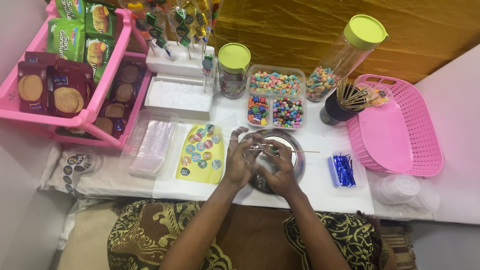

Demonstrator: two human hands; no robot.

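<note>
My left hand [240,159] and my right hand [279,167] meet over a round metal plate [299,161] on the white table. Between their fingers lies a thin wooden skewer [306,151], level, its tip pointing right. A small green candy [273,149] sits on the skewer at my right fingertips. My left hand pinches the skewer's near end and seems to have a clear wrapper against it. A yellow sheet of round stickers [200,153] lies just left of my left hand.
Behind the plate stands a clear divided tray of coloured candies [276,97], two lime-lidded jars [234,69] [345,52] and a black cup of skewers [336,107]. A pink basket [400,125] is at right, blue twist ties [343,170] nearby, pink snack racks [75,65] at left.
</note>
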